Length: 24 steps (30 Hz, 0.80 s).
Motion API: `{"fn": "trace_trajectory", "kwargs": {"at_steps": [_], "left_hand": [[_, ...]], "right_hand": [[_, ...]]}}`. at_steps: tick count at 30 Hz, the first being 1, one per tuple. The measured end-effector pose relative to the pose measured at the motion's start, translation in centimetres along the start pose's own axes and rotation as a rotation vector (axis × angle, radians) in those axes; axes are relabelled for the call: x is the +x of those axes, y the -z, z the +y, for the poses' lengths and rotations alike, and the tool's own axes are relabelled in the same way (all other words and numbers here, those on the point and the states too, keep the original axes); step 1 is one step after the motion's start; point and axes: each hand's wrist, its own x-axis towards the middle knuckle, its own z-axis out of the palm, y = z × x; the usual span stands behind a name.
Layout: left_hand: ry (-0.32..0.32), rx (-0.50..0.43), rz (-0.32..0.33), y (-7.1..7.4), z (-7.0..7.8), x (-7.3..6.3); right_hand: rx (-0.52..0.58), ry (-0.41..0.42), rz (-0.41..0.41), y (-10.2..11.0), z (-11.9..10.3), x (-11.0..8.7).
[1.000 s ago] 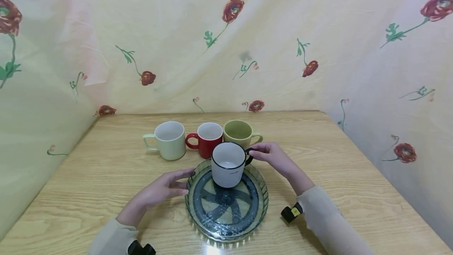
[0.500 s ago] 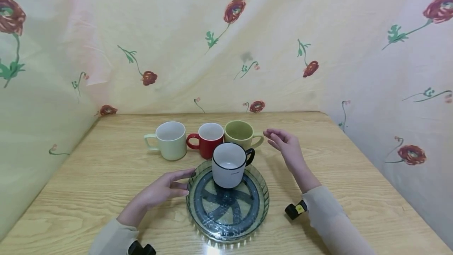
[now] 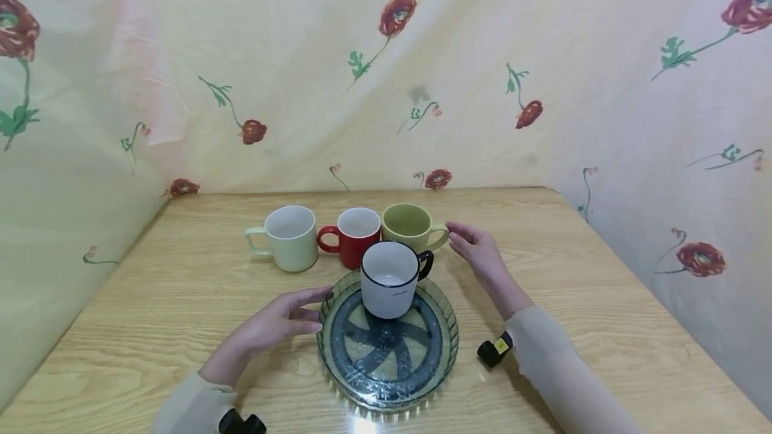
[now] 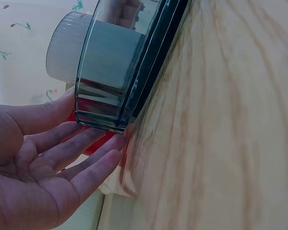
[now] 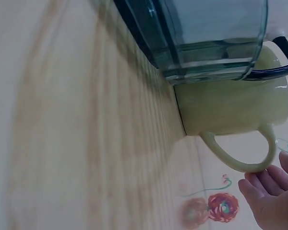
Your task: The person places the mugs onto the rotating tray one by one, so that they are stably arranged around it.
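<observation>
A white mug [image 3: 389,286] with a black rim and handle stands in a round clear glass dish [image 3: 449,353] with a fluted wall. My left hand [image 3: 274,323] touches the dish's left rim, fingers extended; in the left wrist view, the thumb and fingers [image 4: 98,167] lie at the glass wall. A yellow-green mug [image 3: 403,223] stands behind the dish, its handle to the right. At that handle [image 5: 242,165] are the fingertips of my right hand [image 3: 479,253], seemingly touching its outer side. The right thumb is apart from the handle in the right wrist view.
A red mug [image 3: 356,246] stands left of the yellow-green one. Further left is a pale green mug [image 3: 292,246], handle to the left. All rest on a wooden table [image 3: 181,300], with a flowered cloth [image 3: 301,86] behind and at both sides.
My right hand has let go of the white mug's black handle, moved back and right, then come in to the yellow-green mug's handle. The left hand has stayed at the dish.
</observation>
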Motion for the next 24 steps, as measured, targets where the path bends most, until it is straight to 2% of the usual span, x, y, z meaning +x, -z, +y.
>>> {"fn": "trace_trajectory", "kwargs": {"at_steps": [5, 12, 24], "left_hand": [[0.005, -0.010, 0.003, 0.0, 0.1, 0.0], [0.004, -0.009, 0.002, -0.1, 0.2, 0.0], [0.004, 0.002, 0.007, -0.1, 0.2, -0.1]], "right_hand": [[0.024, -0.019, 0.005, -0.6, -0.1, 0.5], [0.137, -0.079, 0.021, -0.9, -0.1, 0.9], [0.249, -0.122, -0.044, -1.0, -0.1, 1.6]]}}
